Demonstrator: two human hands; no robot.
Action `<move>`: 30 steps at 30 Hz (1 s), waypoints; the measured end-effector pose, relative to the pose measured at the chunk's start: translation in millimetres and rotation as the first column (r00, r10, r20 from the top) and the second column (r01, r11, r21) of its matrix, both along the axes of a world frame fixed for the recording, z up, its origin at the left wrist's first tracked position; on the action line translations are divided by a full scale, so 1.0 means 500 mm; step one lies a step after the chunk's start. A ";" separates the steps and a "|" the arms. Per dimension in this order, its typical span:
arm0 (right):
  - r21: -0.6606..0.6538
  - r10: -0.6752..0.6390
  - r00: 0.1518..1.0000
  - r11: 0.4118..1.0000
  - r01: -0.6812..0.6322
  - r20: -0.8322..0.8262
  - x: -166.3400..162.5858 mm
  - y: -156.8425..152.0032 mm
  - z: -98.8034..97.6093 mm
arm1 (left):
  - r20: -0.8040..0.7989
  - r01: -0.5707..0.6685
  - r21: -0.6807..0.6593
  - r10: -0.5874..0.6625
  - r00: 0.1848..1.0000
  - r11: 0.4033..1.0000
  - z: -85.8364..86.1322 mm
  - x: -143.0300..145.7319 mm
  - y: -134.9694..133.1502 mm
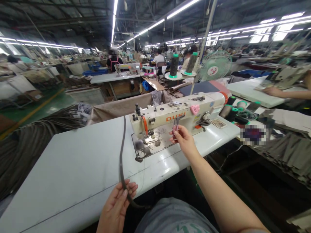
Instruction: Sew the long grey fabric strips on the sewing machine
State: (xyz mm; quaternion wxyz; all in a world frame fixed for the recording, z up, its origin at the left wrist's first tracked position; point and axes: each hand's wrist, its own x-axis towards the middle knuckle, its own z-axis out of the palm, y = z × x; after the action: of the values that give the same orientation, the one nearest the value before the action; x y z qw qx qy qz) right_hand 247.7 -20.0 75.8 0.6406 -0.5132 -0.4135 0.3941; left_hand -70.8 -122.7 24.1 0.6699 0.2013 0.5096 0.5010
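In the head view, my left hand [118, 202] pinches a long, narrow dark strap [121, 155] near the table's front edge. One end of the strap trails down toward my lap, and the rest runs away over the white table [92, 158]. Held up before the sewing machine [167, 111] are small thread snips [175, 125] with pinkish handles, closed in the fingers of my right hand [183, 139]. The machine's needle area [149, 136] lies between my two hands, with no fabric visible under it.
Dark bundled strips [39, 139] hang at the left. Thread cones [174, 66] and a green fan [215, 66] stand behind the machine. More spools [233, 113] lie to its right, near stacked grey pieces [284, 149]. A co-worker's arm [284, 93] reaches in at far right.
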 end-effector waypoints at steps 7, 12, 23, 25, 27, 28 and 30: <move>0.001 -0.087 0.996 0.996 0.087 0.036 0.036 0.029 -0.009 | -0.079 0.094 0.112 -0.086 0.993 0.989 0.015 0.009 0.018; -0.075 -0.001 0.990 0.997 0.012 0.143 -0.032 -0.052 -0.046 | -0.023 0.094 0.186 -0.091 0.996 0.978 0.043 0.042 0.036; -0.294 0.664 0.591 0.740 -0.605 0.458 -0.160 -0.215 -0.061 | 0.029 0.089 0.410 -0.111 0.993 0.908 0.073 0.096 0.115; -0.331 0.632 0.644 0.775 -0.539 0.431 -0.147 -0.210 -0.065 | -0.207 0.227 0.484 -0.142 0.968 0.845 0.061 0.094 0.119; -0.349 0.587 0.686 0.809 -0.474 0.430 -0.135 -0.202 -0.068 | -0.524 0.472 0.514 -0.173 0.834 0.716 0.043 0.088 0.114; -0.354 0.566 0.697 0.823 -0.444 0.441 -0.130 -0.198 -0.070 | -0.657 0.595 0.504 -0.170 0.735 0.626 0.033 0.084 0.108; -0.370 0.534 0.705 0.842 -0.392 0.467 -0.125 -0.192 -0.073 | -0.834 0.774 0.452 -0.098 0.543 0.444 0.015 0.073 0.096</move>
State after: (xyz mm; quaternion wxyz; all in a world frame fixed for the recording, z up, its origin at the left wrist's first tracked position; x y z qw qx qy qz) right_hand 185.4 -116.2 39.4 0.3042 -0.5572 -0.6453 0.4249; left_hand -34.5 -74.6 31.6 0.3684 0.7867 0.3636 0.3364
